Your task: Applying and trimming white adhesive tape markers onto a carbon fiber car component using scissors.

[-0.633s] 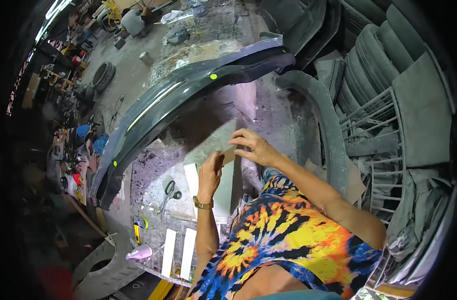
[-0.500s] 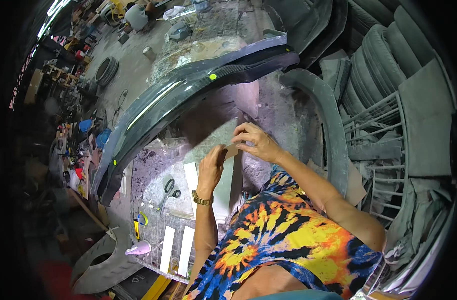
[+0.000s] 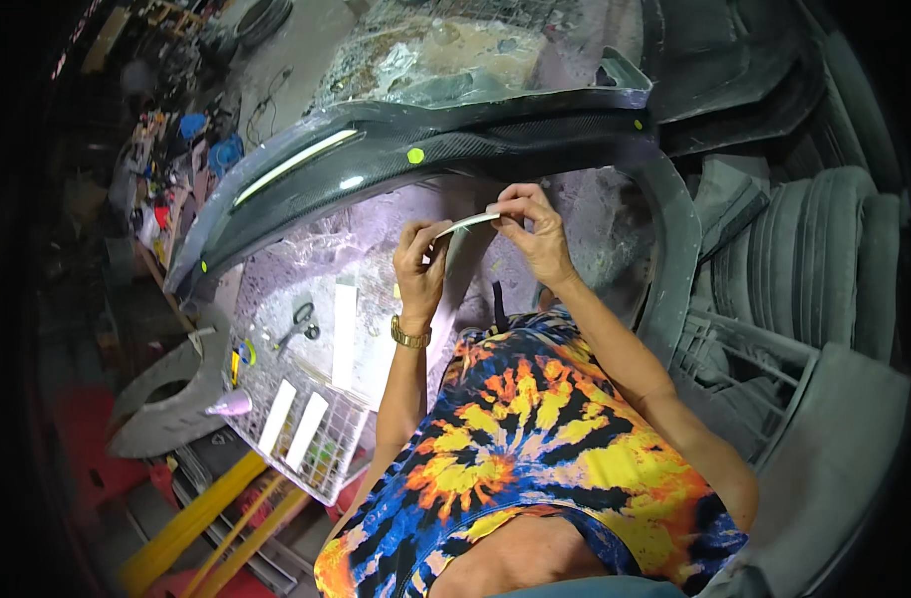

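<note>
Both hands are closed on a short white strip (image 3: pixel 468 222), one at each end, and it bows slightly upward between them. My left hand (image 3: pixel 421 271), with a gold watch on its wrist, pinches the left end between thumb and fingers. At the right end, my right hand (image 3: pixel 537 234) grips with thumb and fingertips. Just beyond my hands arches a glossy dark carbon-fibre car body panel (image 3: pixel 376 164) with round yellow-green stickers. A longer white strip (image 3: pixel 345 334) lies on the work surface left of my left wrist.
Two more white strips (image 3: pixel 278 416) lie on a wire grid (image 3: pixel 351 439) at the near left. Scissors (image 3: pixel 303 317), a yellow cutter (image 3: pixel 235 369) and a pinkish cup (image 3: pixel 231 403) are farther left. A grey curved panel (image 3: pixel 679 259) and stacked dark parts (image 3: pixel 814 259) stand at right.
My hands have moved apart, and the strip is now stretched between them, showing its white side. The view has shifted, so the carbon-fibre panel appears flatter and nearer my hands.
</note>
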Demonstrator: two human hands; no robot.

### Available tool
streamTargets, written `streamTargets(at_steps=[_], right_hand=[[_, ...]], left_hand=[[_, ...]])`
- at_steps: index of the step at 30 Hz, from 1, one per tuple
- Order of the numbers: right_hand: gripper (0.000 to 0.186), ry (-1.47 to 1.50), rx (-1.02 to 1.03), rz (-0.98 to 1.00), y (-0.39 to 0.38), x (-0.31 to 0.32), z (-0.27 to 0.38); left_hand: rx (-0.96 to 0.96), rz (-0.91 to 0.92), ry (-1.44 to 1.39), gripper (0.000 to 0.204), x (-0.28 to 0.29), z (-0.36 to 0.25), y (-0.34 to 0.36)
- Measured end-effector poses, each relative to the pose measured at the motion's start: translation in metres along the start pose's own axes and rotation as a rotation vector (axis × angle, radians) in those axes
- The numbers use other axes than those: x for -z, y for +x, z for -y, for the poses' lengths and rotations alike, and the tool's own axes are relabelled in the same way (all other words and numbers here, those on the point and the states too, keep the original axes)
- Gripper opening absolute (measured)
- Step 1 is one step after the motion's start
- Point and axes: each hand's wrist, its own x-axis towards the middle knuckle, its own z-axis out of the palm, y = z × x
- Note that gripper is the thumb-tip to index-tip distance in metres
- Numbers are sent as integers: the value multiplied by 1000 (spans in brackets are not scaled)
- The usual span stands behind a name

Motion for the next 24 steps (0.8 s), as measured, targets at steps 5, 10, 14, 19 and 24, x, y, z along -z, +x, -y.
streamTargets(at_steps=[5,10,14,19,24], right_hand=[[19,136,-251,-23,16,33,7],[22,442,-785,257,14,20,15],[21,477,-826,145,9,11,18],[21,431,-835,29,8,-1,25],[21,379,-884,63,9,-1,37]], left_hand=[[-346,-101,386,43,-1,9,12],[-427,-38,384,44,7,10,9],[66,-289,-118,27,-13,6,-8],[371,47,-825,18,-24,20,-35],[286,1,-770,37,-34,0,-34]])
